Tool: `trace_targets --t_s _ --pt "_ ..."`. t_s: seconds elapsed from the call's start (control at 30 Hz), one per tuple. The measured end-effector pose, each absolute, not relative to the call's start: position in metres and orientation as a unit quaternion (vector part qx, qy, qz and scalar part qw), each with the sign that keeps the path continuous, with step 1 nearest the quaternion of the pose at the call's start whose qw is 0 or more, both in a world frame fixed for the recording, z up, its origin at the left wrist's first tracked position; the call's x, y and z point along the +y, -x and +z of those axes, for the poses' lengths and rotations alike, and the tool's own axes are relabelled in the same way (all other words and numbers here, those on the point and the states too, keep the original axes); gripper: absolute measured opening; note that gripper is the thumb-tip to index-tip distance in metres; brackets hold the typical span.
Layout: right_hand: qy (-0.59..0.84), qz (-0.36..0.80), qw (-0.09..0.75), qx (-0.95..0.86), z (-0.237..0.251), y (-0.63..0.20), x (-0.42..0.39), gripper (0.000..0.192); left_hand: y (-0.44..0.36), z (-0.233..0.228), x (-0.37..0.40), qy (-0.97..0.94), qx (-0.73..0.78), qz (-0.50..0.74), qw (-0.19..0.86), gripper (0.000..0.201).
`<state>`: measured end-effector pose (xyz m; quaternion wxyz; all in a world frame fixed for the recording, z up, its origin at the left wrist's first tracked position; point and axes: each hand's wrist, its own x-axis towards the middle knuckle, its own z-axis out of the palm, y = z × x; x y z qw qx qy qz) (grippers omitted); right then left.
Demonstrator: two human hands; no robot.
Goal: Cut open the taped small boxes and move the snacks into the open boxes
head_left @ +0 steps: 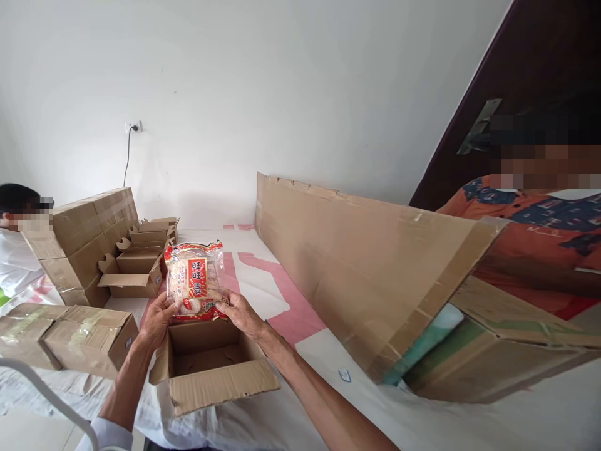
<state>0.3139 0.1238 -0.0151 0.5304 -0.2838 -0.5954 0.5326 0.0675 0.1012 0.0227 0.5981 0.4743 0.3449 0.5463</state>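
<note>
Both of my hands hold a clear snack packet with red edges and a red label, upright above the far edge of an open cardboard box. My left hand grips the packet's lower left corner. My right hand grips its lower right corner. The box's flaps are spread outward and its inside looks empty.
Several open small boxes and a stack of sealed cartons stand at the left, with two taped cartons nearer. A long cardboard sheet leans at the right over another box. One person sits far left, another at right in an orange shirt.
</note>
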Motion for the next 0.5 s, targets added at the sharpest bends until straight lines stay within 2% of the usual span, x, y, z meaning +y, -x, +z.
trace_targets --t_s 0.27,0.5 --pt "0.303 0.524 0.522 -0.6 -0.0146 -0.3138 0.123 0.041 -0.0683 0.0236 0.1011 -0.479 0.334 0.546 0.601 0.054" --pt "0.301 0.535 0.519 -0.595 -0.0107 -0.3134 0.1204 0.04 -0.0701 0.0284 0.0981 -0.478 0.35 0.543 0.595 0.063"
